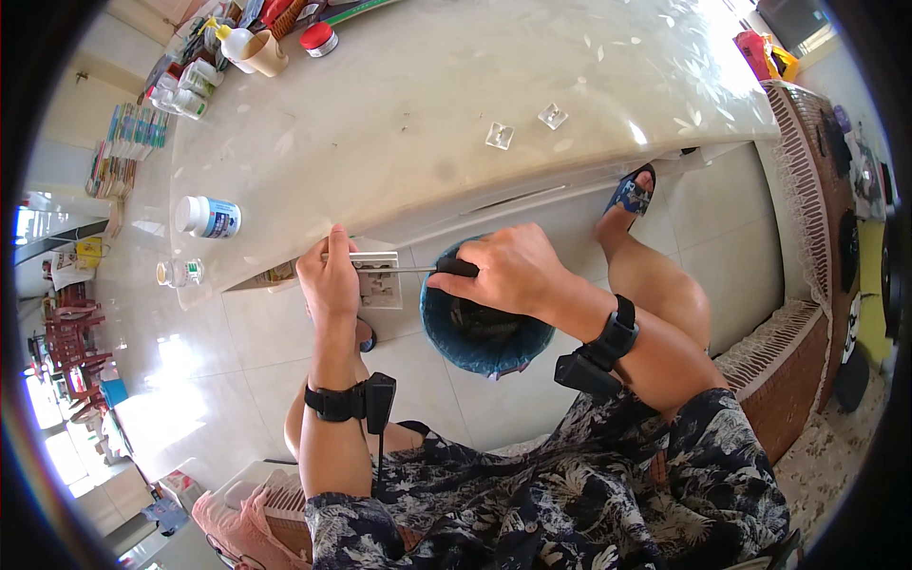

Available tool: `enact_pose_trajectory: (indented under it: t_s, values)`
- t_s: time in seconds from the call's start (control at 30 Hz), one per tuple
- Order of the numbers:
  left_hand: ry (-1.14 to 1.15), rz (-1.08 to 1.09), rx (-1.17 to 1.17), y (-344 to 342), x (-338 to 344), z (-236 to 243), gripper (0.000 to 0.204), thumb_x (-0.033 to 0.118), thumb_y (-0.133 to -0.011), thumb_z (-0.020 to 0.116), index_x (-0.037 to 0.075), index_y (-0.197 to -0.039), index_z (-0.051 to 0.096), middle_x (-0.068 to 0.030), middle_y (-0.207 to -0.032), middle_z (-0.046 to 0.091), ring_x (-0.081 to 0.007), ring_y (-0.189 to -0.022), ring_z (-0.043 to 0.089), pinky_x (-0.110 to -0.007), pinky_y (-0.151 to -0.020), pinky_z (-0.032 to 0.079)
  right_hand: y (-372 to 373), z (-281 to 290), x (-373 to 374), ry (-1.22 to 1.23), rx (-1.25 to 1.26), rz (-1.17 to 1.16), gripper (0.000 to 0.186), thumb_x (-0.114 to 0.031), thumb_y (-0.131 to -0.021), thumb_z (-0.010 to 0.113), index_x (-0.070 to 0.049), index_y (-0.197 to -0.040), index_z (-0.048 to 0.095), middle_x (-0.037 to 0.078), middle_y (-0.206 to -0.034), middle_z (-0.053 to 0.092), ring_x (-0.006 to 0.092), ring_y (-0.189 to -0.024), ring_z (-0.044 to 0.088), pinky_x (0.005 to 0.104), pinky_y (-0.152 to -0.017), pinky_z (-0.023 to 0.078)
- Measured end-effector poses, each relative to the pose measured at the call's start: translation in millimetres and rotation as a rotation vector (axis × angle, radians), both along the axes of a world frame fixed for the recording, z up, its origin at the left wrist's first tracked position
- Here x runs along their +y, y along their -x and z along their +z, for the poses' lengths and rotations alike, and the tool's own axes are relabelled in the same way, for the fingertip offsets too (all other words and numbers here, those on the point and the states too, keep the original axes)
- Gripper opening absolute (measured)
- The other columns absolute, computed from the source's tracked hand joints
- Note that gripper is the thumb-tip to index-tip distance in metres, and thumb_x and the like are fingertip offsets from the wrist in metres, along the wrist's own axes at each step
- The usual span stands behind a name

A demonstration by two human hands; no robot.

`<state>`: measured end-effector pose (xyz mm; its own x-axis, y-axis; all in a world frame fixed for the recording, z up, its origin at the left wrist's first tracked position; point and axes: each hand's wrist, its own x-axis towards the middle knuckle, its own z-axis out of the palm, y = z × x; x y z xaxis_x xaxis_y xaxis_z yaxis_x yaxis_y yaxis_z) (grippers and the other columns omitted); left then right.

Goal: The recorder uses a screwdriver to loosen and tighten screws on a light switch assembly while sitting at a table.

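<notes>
My left hand [330, 277] is closed on the edge of a white square panel [383, 293], which looks like a wall switch or socket seen from its open side. My right hand [518, 268] grips the dark handle of a screwdriver [410, 270]. Its metal shaft points left across the panel toward my left fingers; they hide the tip. Below my right hand, on the floor, stands a round bin [486, 350] with a dark blue liner. Both hands are in front of the table's near edge.
On the pale table [399, 114] lie two small clear square pieces [500, 136]. A white pill bottle [207, 217] and a small clear jar [180, 273] stand near the left edge. Farther back are a red-lidded jar [319, 39], a tan cup [266, 54] and several bottles. A wooden bench [779, 380] is at right.
</notes>
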<state>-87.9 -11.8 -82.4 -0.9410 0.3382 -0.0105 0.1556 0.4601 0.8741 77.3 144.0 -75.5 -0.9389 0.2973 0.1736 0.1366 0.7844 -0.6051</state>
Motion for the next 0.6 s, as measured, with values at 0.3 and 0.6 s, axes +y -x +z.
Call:
enact_pose_trajectory:
  t_s: [0.3,0.6]
  values:
    - [0.085,0.02,-0.046,-2.1,-0.3,2.3,0.038,0.027,-0.089,0.053,0.0,-0.062,0.058,-0.0011,-0.052,0.043,-0.0119,-0.053,0.038,-0.03,-0.055,0.034,0.3,-10.2,-0.1,-0.01,0.012,0.016,0.051,-0.054,-0.077,0.067,-0.005,-0.063,0.065,0.011,-0.055,0.06,0.0327,-0.051,0.058,0.0384,-0.048,0.046]
    - [-0.251,-0.192,-0.245,-5.3,-6.5,12.7,0.026,0.029,-0.092,0.058,0.003,-0.092,0.057,0.0069,-0.055,0.036,-0.0026,-0.053,0.03,-0.023,-0.05,0.026,4.4,2.9,4.1,0.139,-0.065,-0.08,0.05,-0.053,-0.078,0.067,-0.003,-0.069,0.067,0.016,-0.062,0.062,0.0363,-0.06,0.06,0.0419,-0.055,0.048]
